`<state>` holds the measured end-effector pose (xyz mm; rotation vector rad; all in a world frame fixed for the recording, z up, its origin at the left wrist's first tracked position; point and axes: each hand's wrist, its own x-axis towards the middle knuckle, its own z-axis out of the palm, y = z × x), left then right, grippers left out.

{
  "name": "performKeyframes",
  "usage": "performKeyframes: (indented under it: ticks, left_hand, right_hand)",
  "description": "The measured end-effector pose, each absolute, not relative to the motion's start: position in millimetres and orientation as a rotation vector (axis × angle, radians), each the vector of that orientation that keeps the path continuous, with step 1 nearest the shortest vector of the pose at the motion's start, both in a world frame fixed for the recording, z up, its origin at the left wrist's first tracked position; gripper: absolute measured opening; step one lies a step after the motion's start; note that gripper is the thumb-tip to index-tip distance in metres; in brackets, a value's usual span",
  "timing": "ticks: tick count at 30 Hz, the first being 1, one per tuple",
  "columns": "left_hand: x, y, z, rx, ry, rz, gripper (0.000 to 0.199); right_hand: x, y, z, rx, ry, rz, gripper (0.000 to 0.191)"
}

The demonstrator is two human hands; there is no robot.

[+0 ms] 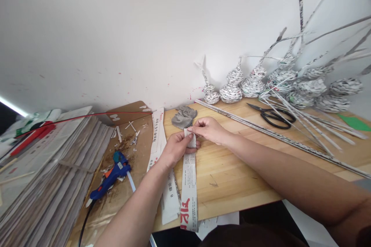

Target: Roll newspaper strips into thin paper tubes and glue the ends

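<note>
A long newspaper strip (189,185) runs from my hands toward me, its near end hanging over the table edge. My left hand (182,146) grips the strip near its far end, thumb on top and fingers beneath. At the strip's top corner, my right hand (209,129) pinches the paper between thumb and fingertips. Just beyond my hands lies a crumpled grey cloth (184,116). More cut newspaper strips (169,197) lie to the left, partly behind my left forearm.
A blue glue gun (111,177) rests on stained cardboard (118,210) beside a tall newspaper stack (66,170). Rightward are black scissors (276,117), rolled paper sticks (261,131) and several woven paper gourds (231,87) along the wall.
</note>
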<state>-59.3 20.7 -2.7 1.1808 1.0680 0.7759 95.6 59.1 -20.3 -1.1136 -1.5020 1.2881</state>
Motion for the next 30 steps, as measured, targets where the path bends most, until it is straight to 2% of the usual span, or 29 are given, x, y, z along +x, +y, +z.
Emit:
performKeyframes:
  ticks: [5,9,19,30]
  left_hand:
    - [-60.9,22.0,-3.1,1.161,1.071,0.793,0.04]
    - [-62.4,23.0,-3.2,1.163,1.072,0.789,0.041]
    - [-61.2,21.8,-3.7,1.178,1.067,0.782,0.048]
    - [-62.6,22.9,-6.6,1.116,1.01,0.788,0.041]
  right_hand:
    - [102.1,63.9,-18.9,-1.039,-1.502,1.449,0.043]
    - [109.2,67.5,-14.8,-0.919,-1.568,1.616,0.038]
    - [105.9,67.3,-17.7,-1.019,-1.587,1.521,0.034]
    - [109.9,63.2,-5.6,-0.944,-1.461,1.686,0.027]
